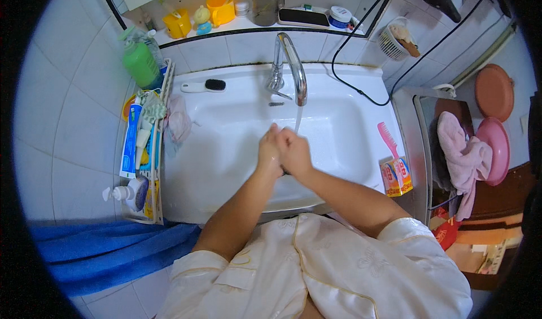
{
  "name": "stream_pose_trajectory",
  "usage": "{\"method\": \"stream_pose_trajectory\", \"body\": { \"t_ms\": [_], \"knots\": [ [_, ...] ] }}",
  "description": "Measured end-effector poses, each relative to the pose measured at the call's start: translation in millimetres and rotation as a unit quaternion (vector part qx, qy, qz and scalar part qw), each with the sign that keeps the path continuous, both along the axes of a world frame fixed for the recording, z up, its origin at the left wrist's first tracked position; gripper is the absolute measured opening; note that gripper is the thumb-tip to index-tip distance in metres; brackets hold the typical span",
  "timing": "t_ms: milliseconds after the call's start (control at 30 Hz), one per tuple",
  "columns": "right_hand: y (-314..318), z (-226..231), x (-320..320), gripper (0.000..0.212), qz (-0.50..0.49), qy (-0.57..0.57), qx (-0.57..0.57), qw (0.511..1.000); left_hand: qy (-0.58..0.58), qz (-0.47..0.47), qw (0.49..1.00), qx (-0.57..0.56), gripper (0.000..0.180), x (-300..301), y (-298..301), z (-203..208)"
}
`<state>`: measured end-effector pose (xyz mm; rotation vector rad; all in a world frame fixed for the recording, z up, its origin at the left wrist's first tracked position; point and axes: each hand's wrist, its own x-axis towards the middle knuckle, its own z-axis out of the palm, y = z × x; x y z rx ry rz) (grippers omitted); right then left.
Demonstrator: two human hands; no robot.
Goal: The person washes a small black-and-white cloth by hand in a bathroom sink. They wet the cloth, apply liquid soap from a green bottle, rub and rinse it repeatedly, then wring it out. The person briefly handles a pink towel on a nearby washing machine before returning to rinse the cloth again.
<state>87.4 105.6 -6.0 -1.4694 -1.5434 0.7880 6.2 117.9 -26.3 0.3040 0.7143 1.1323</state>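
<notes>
Over the white sink basin (pixel 339 144), my left hand (pixel 270 152) and my right hand (pixel 296 152) are closed together, palm to palm. The right fingers curl around the left hand, and much of the left fingers is hidden between them. Anything small inside the clasp cannot be made out. From the chrome faucet (pixel 301 88) a thin stream of water runs down right beside the hands. The skin looks wet. Both forearms reach in from the front edge of the sink.
A black-bristled brush (pixel 214 85) lies on the back left ledge. At right are a pink comb (pixel 387 135) and an orange-yellow packet (pixel 397 177). A rack with a toothpaste tube (pixel 131 138), pump bottle (pixel 135 194) and green bottle (pixel 140 62) stands left. A black cable (pixel 334 65) hangs behind.
</notes>
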Motion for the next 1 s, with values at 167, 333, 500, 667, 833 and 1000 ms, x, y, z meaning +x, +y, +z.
{"method": "stream_pose_trajectory", "body": {
  "t_ms": [167, 333, 500, 667, 833, 1000],
  "knots": [
    [13, 0, 9, 0.03, 0.001, -0.057, -0.015, 0.998, 0.1, 0.026, 0.994, -0.032, 0.032, 12, -2, 9],
    [21, -9, 24, 0.027, -0.078, 0.023, -0.038, 0.996, 0.096, 0.072, 0.992, -0.05, 0.03, 1, 0, 40],
    [-18, 22, 1, 0.03, 0.165, -0.109, 0.159, 0.967, 0.21, 0.054, 0.974, -0.068, 0.025, 3, 4, -6],
    [22, 4, 13, 0.036, -0.029, 0.061, -0.033, 0.997, 0.023, 0.048, 0.997, -0.057, 0.027, 29, -5, -10],
    [14, -17, 5, 0.033, -0.049, 0.037, -0.024, 0.998, 0.047, 0.046, 0.998, -0.015, 0.028, 30, -7, -7],
    [-16, 10, 6, 0.034, 0.095, -0.128, 0.127, 0.979, -0.077, -0.044, 0.991, -0.099, 0.025, 13, -4, -4]
  ]
}}
